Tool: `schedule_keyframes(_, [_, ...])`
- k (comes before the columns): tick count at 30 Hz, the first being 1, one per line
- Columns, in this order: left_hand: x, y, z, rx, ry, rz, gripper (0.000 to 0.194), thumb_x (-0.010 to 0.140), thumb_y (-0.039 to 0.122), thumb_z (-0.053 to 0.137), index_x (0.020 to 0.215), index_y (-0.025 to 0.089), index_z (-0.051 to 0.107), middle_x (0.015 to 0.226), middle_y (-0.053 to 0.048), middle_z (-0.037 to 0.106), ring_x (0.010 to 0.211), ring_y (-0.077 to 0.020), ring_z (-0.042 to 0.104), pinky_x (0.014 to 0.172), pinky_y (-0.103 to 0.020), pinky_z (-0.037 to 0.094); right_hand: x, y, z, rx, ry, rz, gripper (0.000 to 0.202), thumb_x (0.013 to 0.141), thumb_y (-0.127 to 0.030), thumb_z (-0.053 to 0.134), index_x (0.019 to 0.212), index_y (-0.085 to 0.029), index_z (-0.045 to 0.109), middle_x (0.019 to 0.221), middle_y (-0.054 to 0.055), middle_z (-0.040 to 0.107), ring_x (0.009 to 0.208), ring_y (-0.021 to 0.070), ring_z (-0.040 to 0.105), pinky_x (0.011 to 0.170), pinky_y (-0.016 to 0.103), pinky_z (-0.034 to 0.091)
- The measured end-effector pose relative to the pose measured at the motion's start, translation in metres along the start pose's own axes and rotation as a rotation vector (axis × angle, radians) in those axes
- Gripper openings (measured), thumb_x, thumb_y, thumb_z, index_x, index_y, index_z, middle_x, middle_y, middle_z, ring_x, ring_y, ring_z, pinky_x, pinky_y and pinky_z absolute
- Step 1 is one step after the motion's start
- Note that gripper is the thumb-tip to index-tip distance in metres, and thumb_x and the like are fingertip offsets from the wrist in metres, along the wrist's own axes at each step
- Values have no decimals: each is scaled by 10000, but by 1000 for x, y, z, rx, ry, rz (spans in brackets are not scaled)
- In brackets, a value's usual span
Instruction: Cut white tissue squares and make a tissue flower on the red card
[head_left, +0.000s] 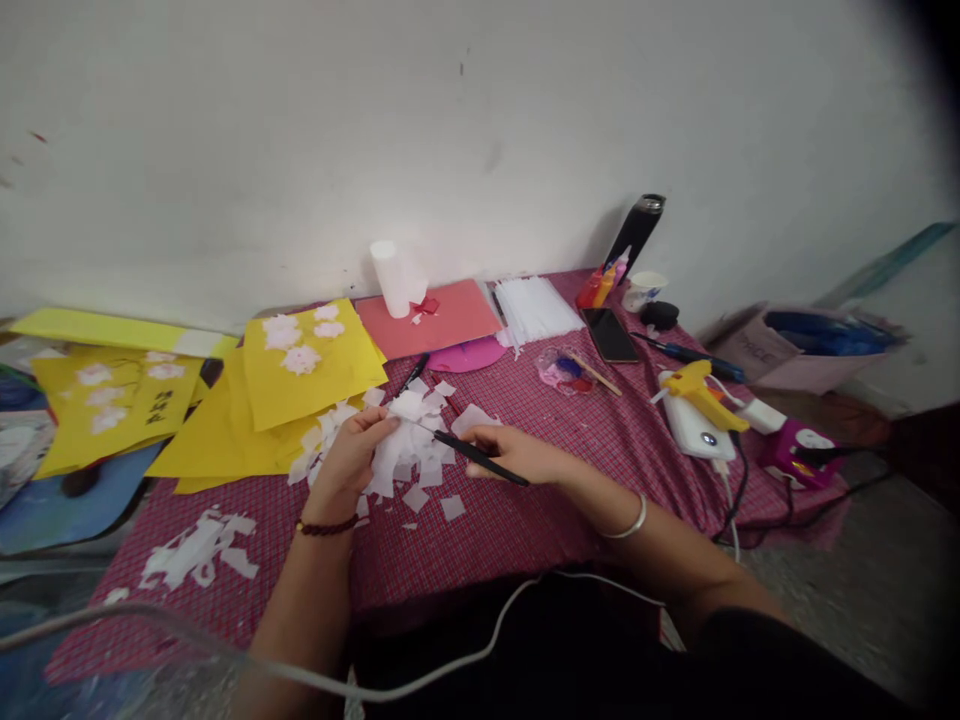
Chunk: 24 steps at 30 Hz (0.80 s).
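Observation:
Fingers of my left hand (358,452) are closed on a small piece of white paper, at the left side of a heap of white paper pieces (411,450). My right hand (517,455) grips a slim tool with a black handle (480,458). Its thin metal tip points left, to the paper at my left fingertips. Whether the tool is a pair of scissors or tweezers is hard to tell. Several loose white squares (452,508) lie on the red checked cloth (480,545) below the heap.
Yellow sheets with pink paper blossoms (311,365) lie left. Behind are a red sheet (457,318), a white roll (390,280) and white sheets (536,308). Right are a phone (610,335), a yellow glue gun (703,395) and a power strip (686,425). A white cable (420,685) crosses in front.

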<state>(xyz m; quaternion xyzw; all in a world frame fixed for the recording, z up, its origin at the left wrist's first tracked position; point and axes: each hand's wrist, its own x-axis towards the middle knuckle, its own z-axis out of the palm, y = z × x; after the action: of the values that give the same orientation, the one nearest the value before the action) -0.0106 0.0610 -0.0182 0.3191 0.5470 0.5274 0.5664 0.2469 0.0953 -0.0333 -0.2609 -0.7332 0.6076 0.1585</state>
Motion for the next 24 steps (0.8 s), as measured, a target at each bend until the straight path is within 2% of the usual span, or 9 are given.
schedule_keyframes(5, [1, 0, 2, -40, 12, -20, 273, 523, 289, 876, 607, 157, 652, 492, 32, 586, 397, -89, 488, 410, -203, 386, 0, -1, 5, 54, 44, 52, 485, 809, -581, 713, 1007, -153, 599, 712, -46, 459, 605, 88, 386, 555, 236, 306])
schedule_keyframes(9, [0, 6, -2, -139, -4, 42, 273, 525, 257, 885, 730, 156, 735, 626, 3, 684, 514, -106, 584, 522, -217, 487, -1, 0, 1, 120, 31, -24, 552, 810, -586, 711, 1106, -142, 567, 846, -4, 528, 722, 117, 487, 654, 263, 394])
schedule_keyframes(12, [0, 11, -9, -169, -6, 135, 354, 546, 220, 879, 880, 170, 772, 707, -2, 711, 585, -103, 609, 567, -201, 493, -4, -3, -10, 16, -12, -96, 630, 827, -591, 694, 1227, -130, 538, 980, 35, 555, 861, 149, 514, 768, 296, 430])
schedule_keyframes(15, [0, 14, -14, -136, 21, 191, 398, 551, 194, 876, 935, 184, 772, 669, 18, 681, 552, -86, 572, 529, -180, 451, -6, -9, -22, -114, -72, -82, 655, 847, -550, 693, 1312, -122, 519, 1019, 43, 561, 869, 148, 510, 780, 293, 429])
schedule_keyframes(18, [-3, 17, -13, -91, 42, 236, 393, 545, 189, 871, 924, 187, 770, 671, 24, 667, 541, -74, 543, 504, -169, 409, -4, -14, -31, -211, -110, -51, 610, 849, -508, 703, 1296, -122, 552, 1002, 43, 585, 833, 142, 518, 746, 280, 427])
schedule_keyframes(22, [-5, 18, -9, -27, 70, 276, 317, 553, 218, 867, 853, 179, 774, 531, 65, 547, 464, -47, 426, 448, -157, 318, 2, -21, -32, -345, -141, -13, 545, 840, -476, 712, 1243, -125, 605, 965, 48, 628, 812, 155, 559, 739, 285, 439])
schedule_keyframes(24, [-4, 17, -8, -31, 111, 268, 277, 541, 259, 877, 777, 175, 759, 585, 37, 611, 499, -60, 470, 463, -164, 348, 3, -25, -29, -428, -108, 7, 520, 828, -449, 725, 1236, -143, 621, 978, 56, 657, 834, 174, 592, 755, 294, 446])
